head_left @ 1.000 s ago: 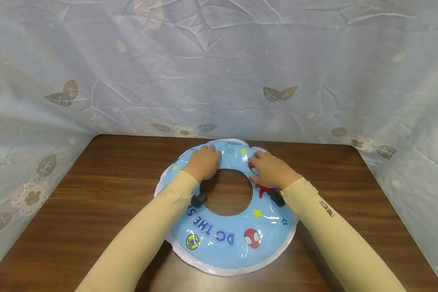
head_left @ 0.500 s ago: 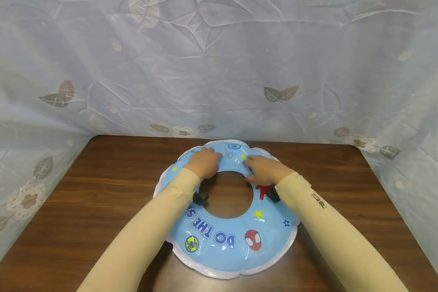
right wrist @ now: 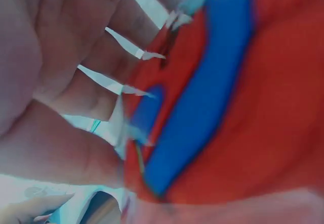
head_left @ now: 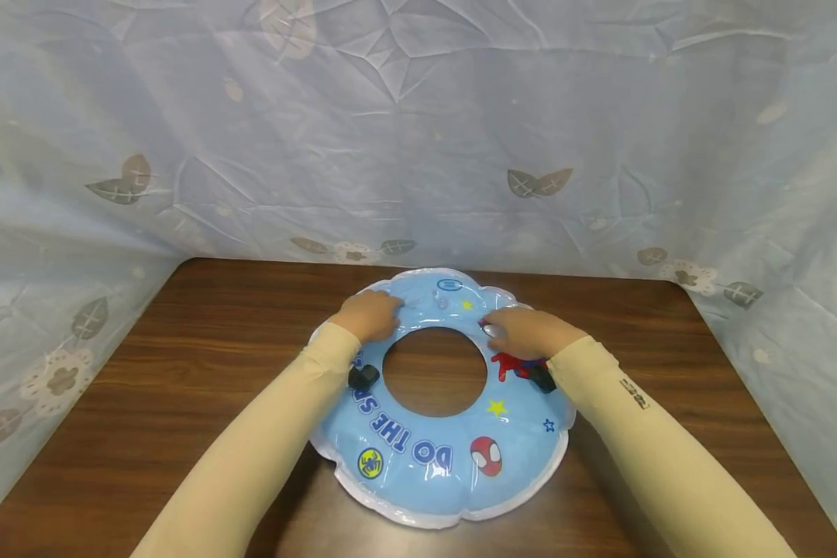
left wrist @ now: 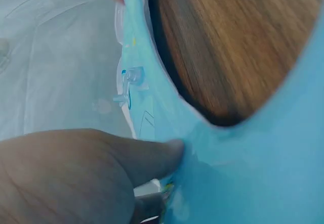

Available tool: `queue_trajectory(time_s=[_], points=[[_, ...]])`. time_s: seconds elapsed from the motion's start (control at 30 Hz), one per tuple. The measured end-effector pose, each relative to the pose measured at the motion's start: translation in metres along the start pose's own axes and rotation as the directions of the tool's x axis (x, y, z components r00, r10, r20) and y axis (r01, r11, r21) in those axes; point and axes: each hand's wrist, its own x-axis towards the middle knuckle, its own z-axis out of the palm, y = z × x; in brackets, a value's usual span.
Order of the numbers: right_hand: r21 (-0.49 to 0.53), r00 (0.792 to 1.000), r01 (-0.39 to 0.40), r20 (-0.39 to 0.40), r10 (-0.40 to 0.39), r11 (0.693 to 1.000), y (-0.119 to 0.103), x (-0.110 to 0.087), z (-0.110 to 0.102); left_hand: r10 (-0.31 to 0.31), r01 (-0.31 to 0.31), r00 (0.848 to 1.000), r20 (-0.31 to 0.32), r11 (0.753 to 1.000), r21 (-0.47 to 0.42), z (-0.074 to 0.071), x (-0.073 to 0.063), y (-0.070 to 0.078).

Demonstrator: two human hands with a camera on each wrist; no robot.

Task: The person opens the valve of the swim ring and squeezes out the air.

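Note:
A light-blue inflatable swim ring (head_left: 425, 488) with a white scalloped rim lies flat on the table, printed with lettering, stars and red cartoon figures. On its far left part is my left hand (head_left: 367, 314); the left wrist view shows the thumb (left wrist: 162, 155) pressing into the vinyl and a finger passing behind the edge. My right hand (head_left: 530, 332) lies across the far right part, beside the red-and-blue printed figure (right wrist: 283, 107). Its fingers look extended and spread against the ring, though the fingertips are hidden. A clear air valve (left wrist: 132, 77) sticks up on the far side.
The brown wood-grain table (head_left: 181, 372) has rounded far corners. A pale patterned curtain (head_left: 418, 139) hangs behind it and along both sides. Dark wrist cameras (head_left: 364, 377) sit under both wrists, just over the ring.
My left hand has moved outward to the left on the ring. The right hand went slightly left, then back right. The ring has barely shifted.

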Motion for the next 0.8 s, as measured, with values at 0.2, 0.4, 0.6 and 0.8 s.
queue_trajectory(time_s=[0.2, 0.4, 0.6, 0.8], points=[[-0.074, 0.993, 0.07, -0.091, -0.076, 0.995, 0.006, -0.015, 0.004, 0.018, -0.017, 0.99, -0.137, 1.0, 0.012, 0.005, -0.02, -0.006], [-0.186, 0.963, 0.101, -0.227, -0.143, 0.977, 0.003, -0.034, 0.013, 0.06, -0.051, 0.957, -0.283, 0.998, 0.036, 0.01, -0.049, -0.004], [-0.131, 0.973, 0.086, -0.204, -0.111, 0.988, -0.001, -0.045, 0.022, 0.018, -0.023, 0.98, -0.196, 0.999, -0.023, 0.014, -0.068, -0.002], [-0.076, 0.986, 0.072, -0.142, -0.082, 0.995, 0.002, -0.045, 0.027, 0.014, -0.024, 0.986, -0.167, 0.998, -0.056, 0.02, -0.069, -0.003]])
